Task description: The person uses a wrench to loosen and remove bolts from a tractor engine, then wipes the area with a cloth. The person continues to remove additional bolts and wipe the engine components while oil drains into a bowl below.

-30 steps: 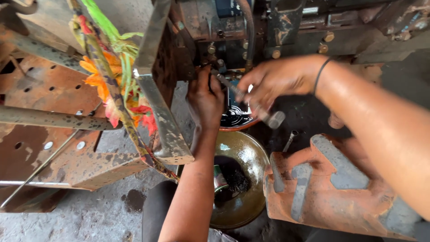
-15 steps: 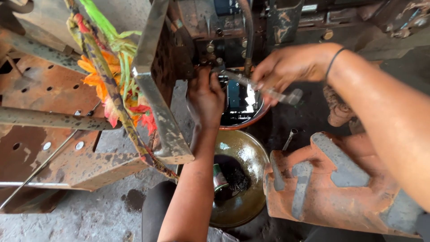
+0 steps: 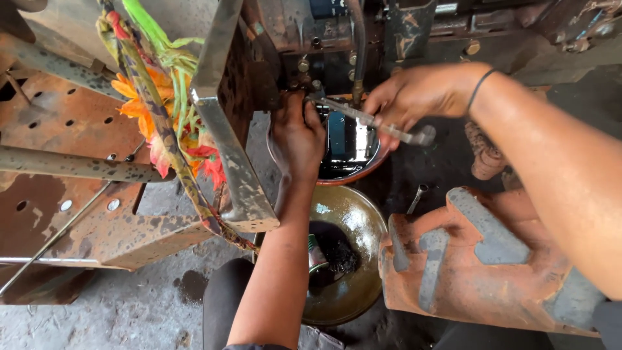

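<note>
My left hand (image 3: 297, 139) reaches up under a greasy machine body (image 3: 311, 39), its fingers closed around a part by the bolts there. My right hand (image 3: 421, 97) grips a metal wrench (image 3: 372, 120) whose far end sits on a fitting just beside my left hand. Directly below the hands, a round pan of dark oil (image 3: 350, 146) catches the light. A black band circles my right wrist.
A brass-coloured bowl (image 3: 346, 259) with black sludge lies on the floor below the pan. An orange cast metal block (image 3: 479, 259) sits at the right, a small tool (image 3: 416, 198) beside it. A rusty perforated frame (image 3: 71, 188) with a flower garland (image 3: 165, 123) fills the left.
My right hand has swung the wrench, so its free end now points right and lower. My left hand has stayed on the part under the machine.
</note>
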